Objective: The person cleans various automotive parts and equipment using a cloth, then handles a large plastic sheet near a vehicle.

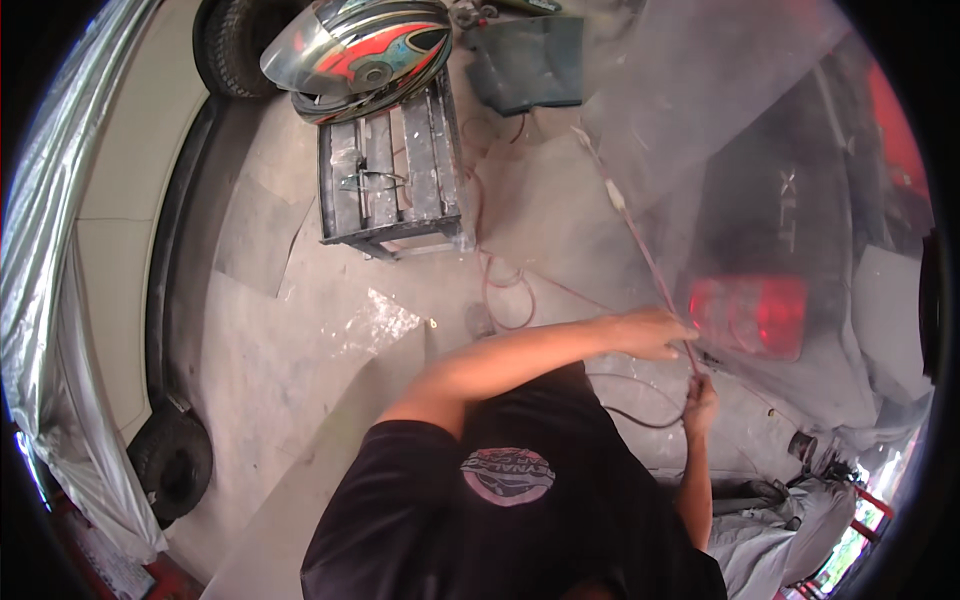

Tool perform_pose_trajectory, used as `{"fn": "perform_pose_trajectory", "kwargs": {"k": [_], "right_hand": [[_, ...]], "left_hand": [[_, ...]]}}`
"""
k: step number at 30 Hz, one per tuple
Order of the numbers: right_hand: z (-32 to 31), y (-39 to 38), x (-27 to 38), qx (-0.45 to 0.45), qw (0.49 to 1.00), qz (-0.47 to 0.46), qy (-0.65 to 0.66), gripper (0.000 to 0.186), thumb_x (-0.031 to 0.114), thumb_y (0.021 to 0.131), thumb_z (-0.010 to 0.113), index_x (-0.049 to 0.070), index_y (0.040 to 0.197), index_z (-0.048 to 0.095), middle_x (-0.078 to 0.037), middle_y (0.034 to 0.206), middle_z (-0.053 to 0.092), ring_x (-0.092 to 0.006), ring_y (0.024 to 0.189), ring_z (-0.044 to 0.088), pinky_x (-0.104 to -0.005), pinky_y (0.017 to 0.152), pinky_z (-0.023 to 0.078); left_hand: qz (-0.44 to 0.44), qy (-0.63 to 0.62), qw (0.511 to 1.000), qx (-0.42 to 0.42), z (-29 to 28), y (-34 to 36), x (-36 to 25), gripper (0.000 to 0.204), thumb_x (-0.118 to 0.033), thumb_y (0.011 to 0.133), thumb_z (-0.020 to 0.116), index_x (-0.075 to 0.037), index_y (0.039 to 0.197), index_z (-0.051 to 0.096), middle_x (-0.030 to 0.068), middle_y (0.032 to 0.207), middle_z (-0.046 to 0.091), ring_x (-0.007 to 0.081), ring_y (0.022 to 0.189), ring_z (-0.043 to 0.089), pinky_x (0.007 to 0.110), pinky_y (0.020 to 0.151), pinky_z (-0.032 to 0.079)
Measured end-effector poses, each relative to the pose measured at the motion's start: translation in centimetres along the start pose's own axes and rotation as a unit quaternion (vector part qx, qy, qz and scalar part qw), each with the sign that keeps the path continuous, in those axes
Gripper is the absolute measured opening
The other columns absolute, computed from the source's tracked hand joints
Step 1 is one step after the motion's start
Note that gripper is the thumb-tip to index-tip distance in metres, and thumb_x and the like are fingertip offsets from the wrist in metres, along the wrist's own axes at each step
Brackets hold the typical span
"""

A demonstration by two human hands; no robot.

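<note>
A thin reddish hose (645, 250) runs slantwise across the right half of the view, with a pale wrapped section partway along it. My left hand (650, 333) reaches across my body and closes around the hose; its fingertips are slightly blurred. Just below it, my right hand (701, 402) is closed on the same hose, gripping it near my right side. Beside both hands is a red tail light (750, 315) on a dark vehicle panel (760, 210), which looks hazy, with translucent sheeting around it. A darker hose loop (645, 420) hangs left of my right hand.
A worn slatted stool (390, 190) carries a colourful helmet (370, 60) and small items. Dark mats (525, 65) lie behind it. At left stands a pale vehicle (125, 200) partly draped in silver sheeting (50, 260). More hose (490, 290) curls over the dusty floor. Grey covering (770, 530) lies at lower right.
</note>
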State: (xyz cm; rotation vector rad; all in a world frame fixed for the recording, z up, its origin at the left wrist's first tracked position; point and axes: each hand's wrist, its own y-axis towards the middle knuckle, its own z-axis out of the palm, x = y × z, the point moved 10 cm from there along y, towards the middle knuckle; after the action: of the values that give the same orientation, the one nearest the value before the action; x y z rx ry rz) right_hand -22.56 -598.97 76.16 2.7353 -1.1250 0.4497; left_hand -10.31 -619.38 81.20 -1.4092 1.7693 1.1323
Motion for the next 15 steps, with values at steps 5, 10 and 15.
{"fn": "perform_pose_trajectory", "kwargs": {"k": [5,10,15], "right_hand": [[-1.8,-4.6,-13.9,-0.037,0.983,0.138,-0.118,0.016,0.017,0.092,0.060,0.001,0.091,0.063,-0.020,0.072,0.062,-0.0380,0.066,0.061,-0.0455,0.060,0.045],[-1.3,-4.4,-13.9,-0.102,0.973,0.153,-0.141,0.024,0.024,0.091,0.061,0.000,0.089,0.064,-0.020,0.071,0.063,-0.0400,0.066,0.061,-0.0492,0.061,0.044],[1.4,-0.8,-13.0,-0.065,0.954,0.289,0.044,0.033,0.029,0.092,0.061,-0.002,0.082,0.062,-0.011,0.061,0.057,-0.0226,0.057,0.054,-0.0394,0.054,0.041]], "left_hand": [[-0.167,-0.135,0.947,-0.239,-8.8,-3.4,9.8,0.076,-0.030,0.090,0.063,-0.001,0.149,0.025,0.0242,0.152,0.030,0.0377,0.142,0.029,0.044,0.116,0.026],[-0.129,-0.107,0.926,-0.339,-19.1,0.5,5.3,0.092,-0.035,0.084,0.071,-0.008,0.154,0.018,0.0336,0.153,0.016,0.0462,0.141,0.026,0.045,0.114,0.028],[-0.007,-0.071,0.969,-0.235,-19.4,11.2,1.9,0.104,-0.035,0.075,0.080,-0.018,0.155,0.016,0.0396,0.152,-0.004,0.0537,0.136,0.029,0.046,0.112,0.035]]}}
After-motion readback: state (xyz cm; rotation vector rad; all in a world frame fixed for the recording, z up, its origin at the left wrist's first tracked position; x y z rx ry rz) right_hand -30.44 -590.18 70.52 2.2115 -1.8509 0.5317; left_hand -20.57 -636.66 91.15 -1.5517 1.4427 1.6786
